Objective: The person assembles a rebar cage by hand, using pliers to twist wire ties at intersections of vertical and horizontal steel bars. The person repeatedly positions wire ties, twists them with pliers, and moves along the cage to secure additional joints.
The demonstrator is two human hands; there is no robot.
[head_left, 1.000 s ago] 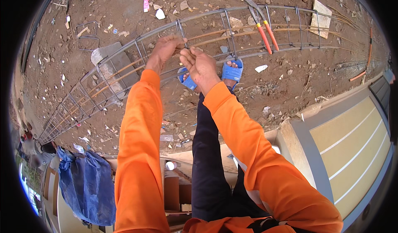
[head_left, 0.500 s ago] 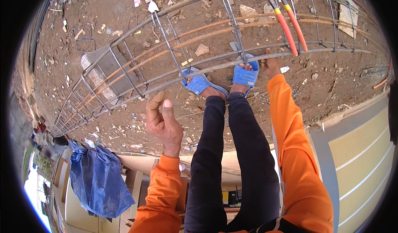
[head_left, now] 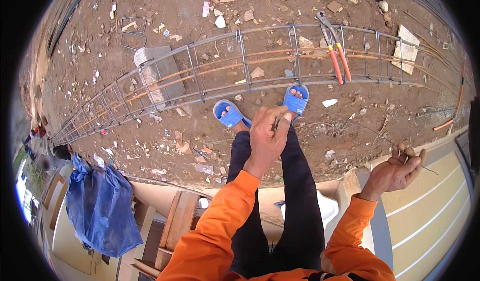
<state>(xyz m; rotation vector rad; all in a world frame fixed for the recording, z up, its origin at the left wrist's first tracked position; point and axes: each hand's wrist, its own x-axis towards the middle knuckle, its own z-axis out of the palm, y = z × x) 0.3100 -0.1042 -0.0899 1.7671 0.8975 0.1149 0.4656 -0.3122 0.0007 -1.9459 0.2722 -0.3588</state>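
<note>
Dirt ground [head_left: 200, 146] lay littered around the long rebar cage [head_left: 240, 76], which ran along just past our blue sandals [head_left: 295, 101]; red-handled pliers [head_left: 335, 56] hung on its top bars. Our left hand [head_left: 267, 136] hovered half-curled, holding nothing. Our right hand [head_left: 397, 171], well aside, pinched thin wire [head_left: 350, 126].

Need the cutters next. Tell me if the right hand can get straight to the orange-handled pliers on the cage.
Probably yes. The pliers lie openly on top of the rebar cage, nothing over them. But the right hand is far back and pinches a thin wire, so it isn't free.
</note>
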